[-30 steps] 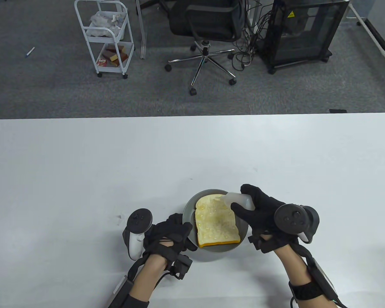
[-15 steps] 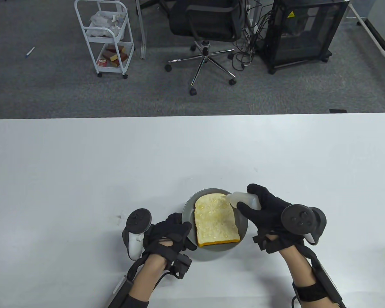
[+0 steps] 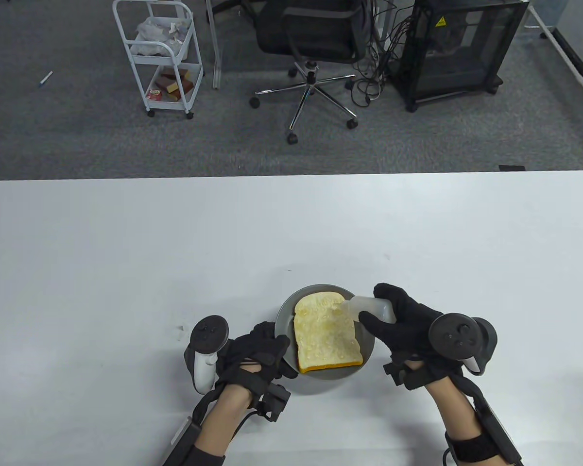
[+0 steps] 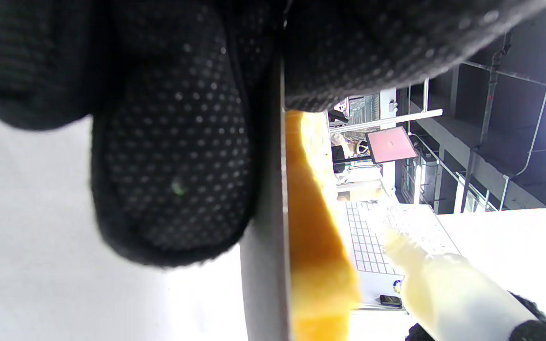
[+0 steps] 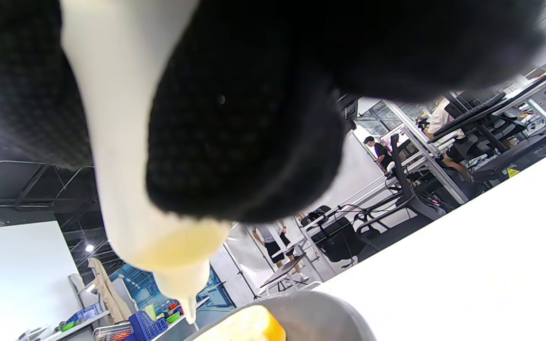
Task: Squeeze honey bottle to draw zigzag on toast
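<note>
A white counter [image 3: 126, 252] carried a grey plate [image 3: 285, 310] near its front edge, and on the plate lay a slice of toast [image 3: 325, 335], its pale face glistening and its orange crust turned toward the person. The left hand [image 3: 257, 357] gripped the plate's left rim, the fingers [image 4: 173, 156] curled under and over the edge, as the left wrist view showed. The right hand [image 3: 403, 325] was wrapped around a pale squeeze bottle [image 3: 371, 308], thumb on the near side and fingers over the far side. The bottle was tilted sharply, nozzle pointing down and left over the toast's upper right corner. In the right wrist view the nozzle [image 5: 187, 303] hung just above the toast's edge, with yellow honey gathered in the bottle's neck; whether the tip touched the bread could not be told. Beyond the counter, on grey carpet, stood a black office chair [image 3: 316, 43], a white cart [image 3: 158, 58] and a dark cabinet [image 3: 459, 48].
</note>
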